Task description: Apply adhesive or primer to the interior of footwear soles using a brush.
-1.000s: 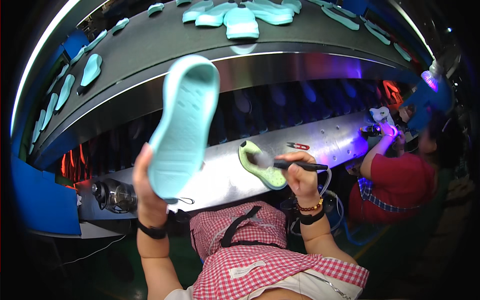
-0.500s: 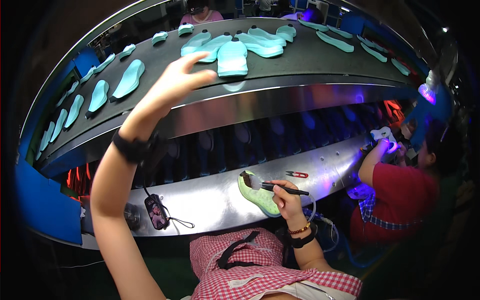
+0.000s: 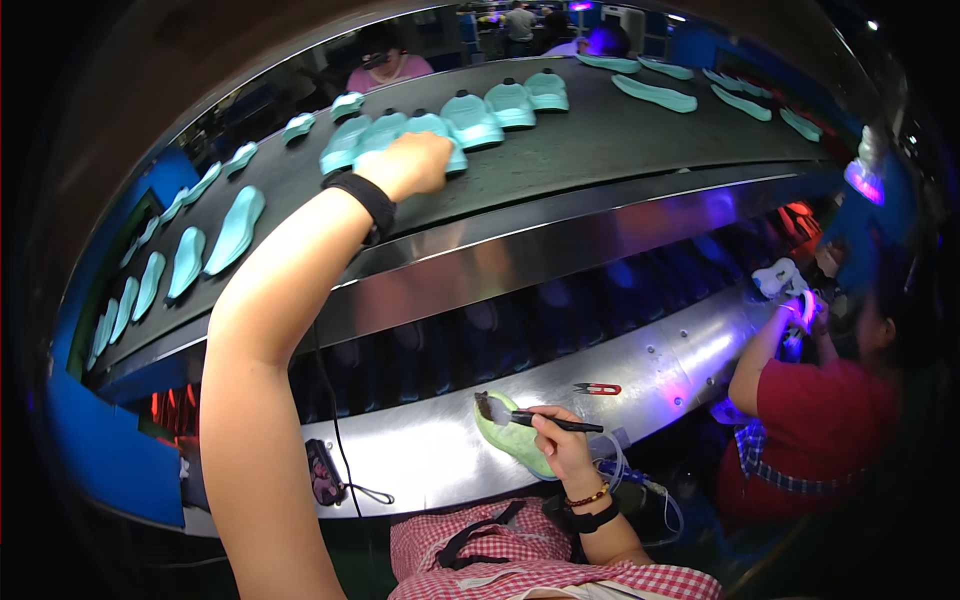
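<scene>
My left hand [image 3: 415,165] reaches over the conveyor belt, fingers curled at the front of a row of teal shoe soles [image 3: 470,118]. It overlaps one sole [image 3: 430,125], and its fingertips are out of sight, so what lies in them is hidden. My right hand [image 3: 563,440] is closed round the black handle of a brush [image 3: 550,421]. The brush's dark bristles rest at the far end of a pale green shoe sole [image 3: 512,443], which lies flat on the metal bench [image 3: 420,465].
Red-handled thread snips [image 3: 598,389] lie right of the green sole. A phone [image 3: 323,472] with a cord lies at the bench's left. More teal soles [image 3: 235,230] are spread along the belt [image 3: 580,150]. A co-worker in red [image 3: 825,420] works close by at right.
My left hand has moved onto the teal soles, its spread fingers now curled. The bunched soles now stand in a neater row. My right hand still holds the brush on the green sole.
</scene>
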Tool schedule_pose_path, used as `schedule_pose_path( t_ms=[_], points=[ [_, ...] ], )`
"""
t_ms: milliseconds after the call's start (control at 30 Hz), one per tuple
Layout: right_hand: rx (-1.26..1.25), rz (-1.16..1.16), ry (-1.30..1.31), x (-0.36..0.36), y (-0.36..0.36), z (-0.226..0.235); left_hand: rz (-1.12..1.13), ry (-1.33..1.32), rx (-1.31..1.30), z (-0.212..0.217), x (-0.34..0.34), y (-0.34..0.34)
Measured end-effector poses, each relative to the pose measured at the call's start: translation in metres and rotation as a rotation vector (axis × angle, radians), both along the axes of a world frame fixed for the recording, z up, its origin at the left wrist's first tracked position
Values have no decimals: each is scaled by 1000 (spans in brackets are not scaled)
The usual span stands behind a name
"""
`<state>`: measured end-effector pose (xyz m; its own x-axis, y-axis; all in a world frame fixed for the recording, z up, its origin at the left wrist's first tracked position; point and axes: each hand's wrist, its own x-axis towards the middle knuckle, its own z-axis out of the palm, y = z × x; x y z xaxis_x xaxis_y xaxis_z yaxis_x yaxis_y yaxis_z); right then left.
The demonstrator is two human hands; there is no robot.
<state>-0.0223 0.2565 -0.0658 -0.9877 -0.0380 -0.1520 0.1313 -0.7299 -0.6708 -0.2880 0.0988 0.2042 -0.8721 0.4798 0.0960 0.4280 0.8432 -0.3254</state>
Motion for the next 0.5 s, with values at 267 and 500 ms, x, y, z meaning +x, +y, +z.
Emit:
schedule_pose_path(
  t_ms=[267, 500],
  points=[
    [36, -98, -90, 2, 28, -15, -61, -10, 36, 7, -60, -1],
    [47, -140, -129, -4, 39, -19, -332, 44, 116, 0, -90, 20]
  ],
)
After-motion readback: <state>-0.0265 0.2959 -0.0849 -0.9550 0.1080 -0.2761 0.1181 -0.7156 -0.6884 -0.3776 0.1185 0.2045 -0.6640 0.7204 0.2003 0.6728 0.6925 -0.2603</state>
